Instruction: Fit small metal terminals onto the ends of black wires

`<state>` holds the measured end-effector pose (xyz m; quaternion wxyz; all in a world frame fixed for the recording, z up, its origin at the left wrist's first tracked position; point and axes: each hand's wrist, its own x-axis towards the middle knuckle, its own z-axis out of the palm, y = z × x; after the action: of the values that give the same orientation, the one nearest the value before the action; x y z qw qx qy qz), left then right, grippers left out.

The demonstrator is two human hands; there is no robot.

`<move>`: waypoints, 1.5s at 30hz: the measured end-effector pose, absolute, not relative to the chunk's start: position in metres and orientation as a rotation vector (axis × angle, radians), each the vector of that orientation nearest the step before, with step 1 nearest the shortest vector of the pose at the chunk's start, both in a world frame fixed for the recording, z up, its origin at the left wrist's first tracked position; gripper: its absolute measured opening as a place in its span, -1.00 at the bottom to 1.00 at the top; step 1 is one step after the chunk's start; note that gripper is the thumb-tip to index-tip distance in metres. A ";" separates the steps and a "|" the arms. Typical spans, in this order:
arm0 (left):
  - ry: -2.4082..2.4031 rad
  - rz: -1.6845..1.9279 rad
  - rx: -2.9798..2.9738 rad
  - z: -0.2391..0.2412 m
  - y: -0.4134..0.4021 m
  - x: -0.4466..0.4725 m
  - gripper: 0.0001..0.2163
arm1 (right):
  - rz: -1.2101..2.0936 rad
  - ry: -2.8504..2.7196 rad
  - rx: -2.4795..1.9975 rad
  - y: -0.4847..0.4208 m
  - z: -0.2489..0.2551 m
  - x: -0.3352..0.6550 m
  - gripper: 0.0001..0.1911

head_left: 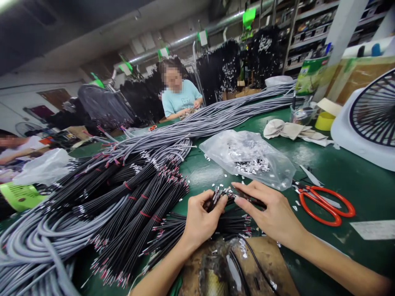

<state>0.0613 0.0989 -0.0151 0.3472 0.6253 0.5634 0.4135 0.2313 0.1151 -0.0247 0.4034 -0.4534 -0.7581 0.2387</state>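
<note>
Left hand [202, 218]: clasped round black wires [213, 201].
Right hand [274, 209]: gripping a dark piece [257, 202], unidentifiable.
Black wires: tips between the hands, above the green table [305, 156].
Silver tabs [295, 208]: a slackened left hold could spill wires among them.

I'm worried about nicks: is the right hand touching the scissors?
Apart. The head view shows a strip of green tabletop between the right hand and the scissors.

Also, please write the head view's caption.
Left hand gripping black wires, right hand close by, red-handled scissors on the green table.
</note>
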 end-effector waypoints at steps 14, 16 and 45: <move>1.514 1.130 1.726 -0.016 0.095 0.064 -0.69 | 0.694 -1.912 -1.086 0.116 -0.025 0.231 -0.76; 1.530 1.141 1.737 -0.016 0.095 0.064 -0.69 | 0.713 -1.905 -1.080 0.116 -0.025 0.231 -0.76; 1.199 0.995 1.394 -0.007 0.097 0.070 -0.73 | 0.912 -1.888 -0.904 0.117 -0.024 0.223 -0.73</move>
<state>0.0702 0.0971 -0.0067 0.5017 0.5767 0.4961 0.4119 0.2233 0.1170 -0.0238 0.4160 -0.3601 -0.7520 0.3630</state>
